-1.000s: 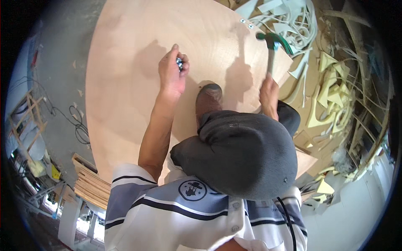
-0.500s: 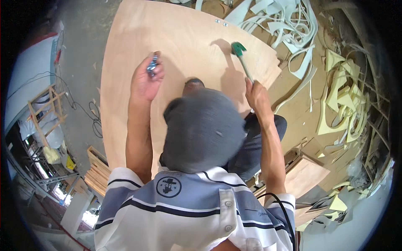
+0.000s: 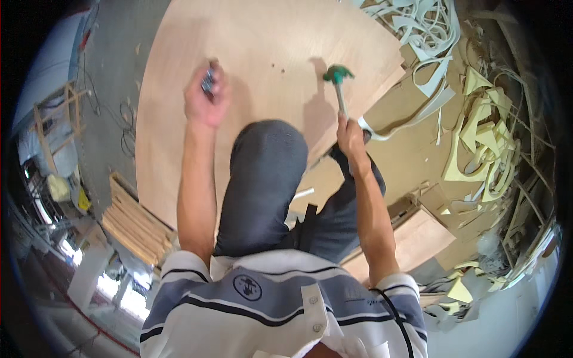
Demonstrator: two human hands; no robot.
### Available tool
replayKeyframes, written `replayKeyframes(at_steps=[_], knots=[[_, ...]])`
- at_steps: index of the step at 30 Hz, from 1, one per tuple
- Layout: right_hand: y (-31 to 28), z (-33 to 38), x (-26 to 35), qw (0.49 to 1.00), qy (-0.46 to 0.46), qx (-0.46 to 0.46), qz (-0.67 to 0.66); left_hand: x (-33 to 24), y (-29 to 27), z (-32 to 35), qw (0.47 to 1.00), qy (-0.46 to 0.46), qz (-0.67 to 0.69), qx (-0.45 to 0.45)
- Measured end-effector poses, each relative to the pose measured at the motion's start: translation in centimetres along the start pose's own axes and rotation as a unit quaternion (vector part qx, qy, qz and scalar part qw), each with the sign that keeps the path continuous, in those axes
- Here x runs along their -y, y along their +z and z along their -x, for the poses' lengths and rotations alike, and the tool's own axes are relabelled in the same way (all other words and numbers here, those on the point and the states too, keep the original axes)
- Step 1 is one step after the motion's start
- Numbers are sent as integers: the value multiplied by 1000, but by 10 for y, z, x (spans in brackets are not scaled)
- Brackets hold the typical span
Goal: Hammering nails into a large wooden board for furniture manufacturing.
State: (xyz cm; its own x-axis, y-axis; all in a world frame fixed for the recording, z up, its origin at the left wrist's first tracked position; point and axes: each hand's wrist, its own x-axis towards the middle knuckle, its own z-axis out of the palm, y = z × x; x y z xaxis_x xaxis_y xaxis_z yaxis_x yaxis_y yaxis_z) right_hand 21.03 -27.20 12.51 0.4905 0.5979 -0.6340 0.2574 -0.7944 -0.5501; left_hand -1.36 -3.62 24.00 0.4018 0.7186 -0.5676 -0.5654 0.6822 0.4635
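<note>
My left hand (image 3: 206,95) is closed around a few small shiny metal pieces (image 3: 208,82), held above the left part of a large light-brown plywood sheet (image 3: 179,65). Their exact kind is too blurred to tell. In my right hand (image 3: 351,140) is the handle of a claw hammer (image 3: 338,74) with a green head, raised over the sheet's right part and casting a shadow on it. Between my hands, two small dark holes (image 3: 278,68) show in the sheet. My bent knee (image 3: 268,140) in dark trousers rises below them.
White curled offcut strips (image 3: 427,30) lie at the far right, with yellow foam scraps (image 3: 486,134) nearer. Stacked wood pieces (image 3: 134,224) stand at the lower left, and a plywood piece (image 3: 418,238) at the lower right. A dark cable (image 3: 126,122) lies on the left floor.
My bent leg has shifted down in the picture, and the two holes now show. The hammer head has turned and moved slightly left. My left hand still grips the metal pieces.
</note>
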Motion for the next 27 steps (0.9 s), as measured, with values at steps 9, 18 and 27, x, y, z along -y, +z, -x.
replayKeyframes(at_steps=[9,18,27], knots=[[69,21,10,993,-7,-121,-3,55,-148,-81,996,-70,-62,10],[156,61,19,979,120,-114,-116,58,-172,-90,951,-73,-294,61],[175,79,10,983,89,-112,-117,63,-167,-107,942,-11,-326,84]])
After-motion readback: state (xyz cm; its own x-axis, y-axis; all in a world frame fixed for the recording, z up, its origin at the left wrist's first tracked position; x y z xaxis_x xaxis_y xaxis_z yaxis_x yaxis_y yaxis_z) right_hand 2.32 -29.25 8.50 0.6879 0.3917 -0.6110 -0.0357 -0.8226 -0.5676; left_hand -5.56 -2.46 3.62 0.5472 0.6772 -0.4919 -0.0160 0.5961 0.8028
